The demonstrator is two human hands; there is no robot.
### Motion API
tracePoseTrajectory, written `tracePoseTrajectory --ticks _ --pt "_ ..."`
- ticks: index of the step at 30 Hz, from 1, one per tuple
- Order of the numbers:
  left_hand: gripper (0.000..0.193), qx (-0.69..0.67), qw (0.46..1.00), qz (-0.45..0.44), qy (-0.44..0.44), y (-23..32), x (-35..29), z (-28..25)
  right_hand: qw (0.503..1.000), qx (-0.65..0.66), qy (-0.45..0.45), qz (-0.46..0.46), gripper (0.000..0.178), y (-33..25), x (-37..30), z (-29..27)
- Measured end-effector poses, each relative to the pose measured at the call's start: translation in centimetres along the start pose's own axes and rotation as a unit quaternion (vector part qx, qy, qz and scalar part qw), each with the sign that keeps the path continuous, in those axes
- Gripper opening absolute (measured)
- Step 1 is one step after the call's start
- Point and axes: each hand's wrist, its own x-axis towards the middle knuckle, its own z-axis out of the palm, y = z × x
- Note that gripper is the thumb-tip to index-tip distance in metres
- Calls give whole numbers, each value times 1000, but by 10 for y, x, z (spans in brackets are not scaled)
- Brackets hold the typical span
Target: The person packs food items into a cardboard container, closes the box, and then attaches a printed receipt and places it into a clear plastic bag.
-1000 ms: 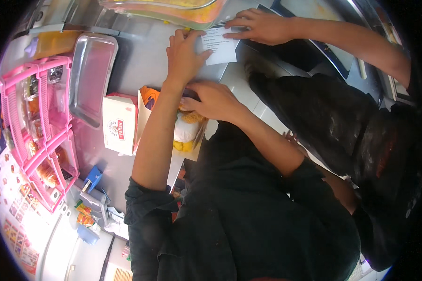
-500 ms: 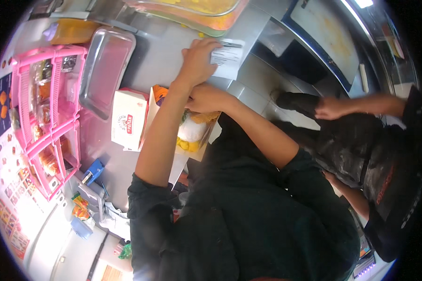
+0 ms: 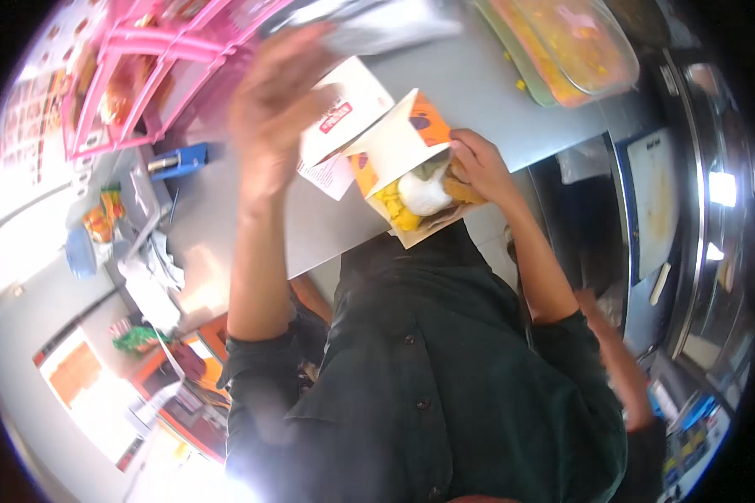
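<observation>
fingers of our right hand (image 3: 483,170) grasped the open paper meal box (image 3: 394,153) by its right rim, at the steel counter (image 3: 319,223)'s near edge; our left hand (image 3: 275,113) was too blurred to tell its grip. we judged level support best for the rice (image 3: 425,194). the neighbouring white carton (image 3: 361,90) bore a red printed label (image 3: 336,118).

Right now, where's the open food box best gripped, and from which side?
Probably the left edge of the open food box, with the left hand coming from the near left: the right hand is on the right end, the lid panel stands open behind, and yellow pieces sit just inside.
</observation>
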Motion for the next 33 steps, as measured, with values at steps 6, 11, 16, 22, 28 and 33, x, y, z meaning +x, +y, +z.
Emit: tracePoseTrajectory --ticks 6,11,16,22,28,33 --pt "37 -51 935 53 346 -5 -124 -140 999 -53 2 9 30 16 -1 -14" --pt "29 -35 840 -2 542 -57 -231 -207 988 -140 32 53 37 -2 -11 -40" --pt "39 361 771 -134 507 -116 -348 -275 991 -95 75 63 36 -69 -24 -24" --pt "42 570 701 -168 396 -98 -411 -331 978 -194 57 49 42 -137 -11 90" --pt "65 626 731 -155 221 -80 -416 -343 999 -37 37 6 45 -109 22 307" --pt "79 532 791 -142 267 -73 -423 -355 996 -41 -19 -71 34 -127 23 450"
